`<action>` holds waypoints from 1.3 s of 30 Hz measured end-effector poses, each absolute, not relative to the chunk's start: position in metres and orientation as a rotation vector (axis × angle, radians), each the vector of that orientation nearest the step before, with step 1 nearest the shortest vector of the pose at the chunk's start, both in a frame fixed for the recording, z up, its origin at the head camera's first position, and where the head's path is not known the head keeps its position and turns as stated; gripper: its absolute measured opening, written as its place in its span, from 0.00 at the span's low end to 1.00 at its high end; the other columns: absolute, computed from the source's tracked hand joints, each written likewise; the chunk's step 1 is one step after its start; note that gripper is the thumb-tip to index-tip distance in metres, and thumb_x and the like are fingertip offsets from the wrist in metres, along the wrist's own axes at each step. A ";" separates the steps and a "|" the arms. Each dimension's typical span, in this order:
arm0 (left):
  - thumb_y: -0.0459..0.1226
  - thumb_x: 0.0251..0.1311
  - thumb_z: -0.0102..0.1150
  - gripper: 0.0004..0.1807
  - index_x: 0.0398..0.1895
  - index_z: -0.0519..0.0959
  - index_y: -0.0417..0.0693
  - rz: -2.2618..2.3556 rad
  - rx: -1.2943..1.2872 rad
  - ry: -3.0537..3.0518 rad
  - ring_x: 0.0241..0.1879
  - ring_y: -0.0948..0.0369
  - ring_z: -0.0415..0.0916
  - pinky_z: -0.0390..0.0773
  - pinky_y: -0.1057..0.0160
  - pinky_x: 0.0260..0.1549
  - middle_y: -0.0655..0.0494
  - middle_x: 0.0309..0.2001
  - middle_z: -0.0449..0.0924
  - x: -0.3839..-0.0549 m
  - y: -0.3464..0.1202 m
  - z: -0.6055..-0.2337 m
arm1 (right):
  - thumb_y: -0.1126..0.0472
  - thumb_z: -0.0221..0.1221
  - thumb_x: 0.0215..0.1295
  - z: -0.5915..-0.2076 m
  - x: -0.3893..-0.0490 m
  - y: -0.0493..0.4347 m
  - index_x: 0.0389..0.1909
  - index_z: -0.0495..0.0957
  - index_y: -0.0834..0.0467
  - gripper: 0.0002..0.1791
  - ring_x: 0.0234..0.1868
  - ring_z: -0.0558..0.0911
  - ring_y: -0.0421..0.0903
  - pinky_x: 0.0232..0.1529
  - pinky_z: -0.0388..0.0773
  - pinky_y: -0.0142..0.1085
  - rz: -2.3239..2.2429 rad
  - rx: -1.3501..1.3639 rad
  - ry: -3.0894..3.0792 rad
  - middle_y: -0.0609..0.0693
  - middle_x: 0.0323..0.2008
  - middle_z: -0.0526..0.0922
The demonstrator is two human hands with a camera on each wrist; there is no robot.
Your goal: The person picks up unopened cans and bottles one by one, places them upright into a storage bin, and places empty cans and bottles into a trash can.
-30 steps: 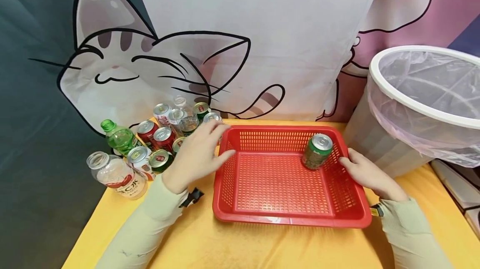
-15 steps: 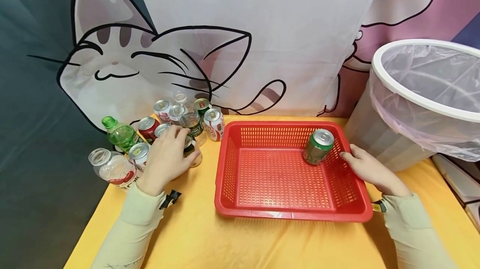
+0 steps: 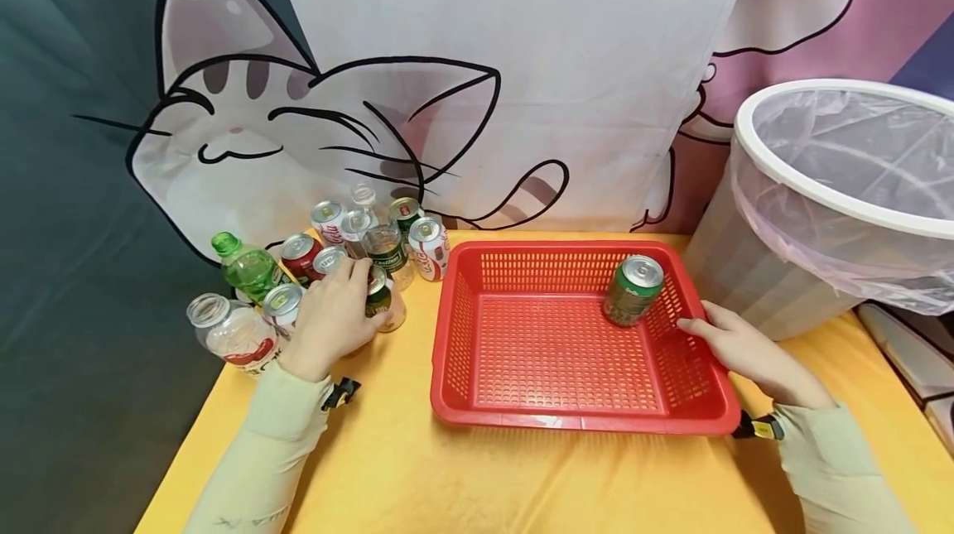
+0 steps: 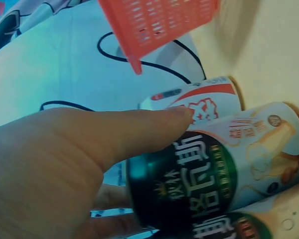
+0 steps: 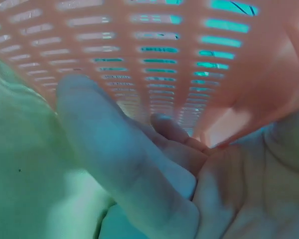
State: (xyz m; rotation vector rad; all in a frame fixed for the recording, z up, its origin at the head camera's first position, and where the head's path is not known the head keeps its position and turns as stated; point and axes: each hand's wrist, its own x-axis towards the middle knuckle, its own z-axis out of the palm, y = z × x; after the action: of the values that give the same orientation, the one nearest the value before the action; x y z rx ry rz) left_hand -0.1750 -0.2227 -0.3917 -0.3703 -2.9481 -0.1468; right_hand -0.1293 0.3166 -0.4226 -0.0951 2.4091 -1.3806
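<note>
In the head view my left hand is at the near side of a group of drink cans and bottles, on a dark-and-white drink can. The left wrist view has the thumb along one side of this can and the fingers reaching behind it; a similar can lies against its lower side. At the right, my right hand grips the side rim of a red plastic basket, thumb over the inner edge. Below the perforated basket wall, the right wrist view catches bent fingers. A green can stands inside the basket.
A green bottle and a clear wide-mouthed bottle stand at the left among several cans. Right of the basket is a large bin lined with a clear bag. A cat-print cloth hangs behind the yellow table.
My left hand has moved left and down, from beside the basket's left rim to the dark-and-white can, and closed round it. The right hand stays on the basket rim.
</note>
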 end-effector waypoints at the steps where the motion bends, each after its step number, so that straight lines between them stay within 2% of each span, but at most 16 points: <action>1: 0.53 0.51 0.77 0.50 0.69 0.67 0.32 -0.148 -0.370 -2.951 0.47 0.34 0.80 0.80 0.35 0.47 0.32 0.58 0.75 -0.176 -0.223 -0.393 | 0.58 0.45 0.82 -0.422 -0.128 0.317 0.70 0.58 0.75 0.28 0.37 0.89 0.44 0.39 0.88 0.38 -1.391 -0.093 2.401 0.64 0.46 0.85; 12: 0.44 0.48 0.80 0.42 0.64 0.72 0.34 -0.207 -0.395 -2.893 0.45 0.34 0.81 0.79 0.34 0.47 0.33 0.56 0.78 -0.184 -0.226 -0.405 | 0.60 0.45 0.80 -0.421 -0.125 0.319 0.67 0.60 0.75 0.25 0.35 0.88 0.44 0.37 0.88 0.39 -1.415 -0.079 2.379 0.60 0.42 0.85; 23: 0.45 0.42 0.84 0.43 0.62 0.75 0.39 -0.223 -0.463 -2.783 0.42 0.38 0.81 0.80 0.37 0.43 0.38 0.51 0.78 -0.181 -0.225 -0.406 | 0.64 0.42 0.80 -0.426 -0.125 0.315 0.65 0.61 0.76 0.22 0.33 0.87 0.43 0.36 0.87 0.36 -1.354 -0.147 2.499 0.62 0.42 0.84; 30: 0.46 0.42 0.84 0.41 0.60 0.74 0.42 -0.213 -0.477 -2.782 0.45 0.39 0.82 0.78 0.39 0.43 0.37 0.46 0.84 -0.180 -0.225 -0.405 | 0.64 0.41 0.80 -0.429 -0.123 0.314 0.65 0.62 0.76 0.22 0.31 0.86 0.42 0.34 0.85 0.35 -1.292 -0.157 2.573 0.62 0.41 0.84; 39: 0.47 0.44 0.82 0.42 0.62 0.74 0.44 -0.193 -0.517 -2.791 0.50 0.38 0.81 0.77 0.39 0.47 0.38 0.51 0.83 -0.177 -0.223 -0.400 | 0.64 0.42 0.80 -0.426 -0.122 0.312 0.63 0.64 0.76 0.21 0.30 0.85 0.41 0.33 0.85 0.34 -1.258 -0.166 2.610 0.61 0.40 0.85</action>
State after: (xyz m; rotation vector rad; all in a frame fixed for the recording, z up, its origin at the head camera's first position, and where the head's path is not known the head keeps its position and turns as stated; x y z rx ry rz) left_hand -0.1773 -0.2227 -0.4002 -0.5166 -2.7914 -0.1933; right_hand -0.1216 0.3115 -0.4260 -0.1658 2.6101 -1.2583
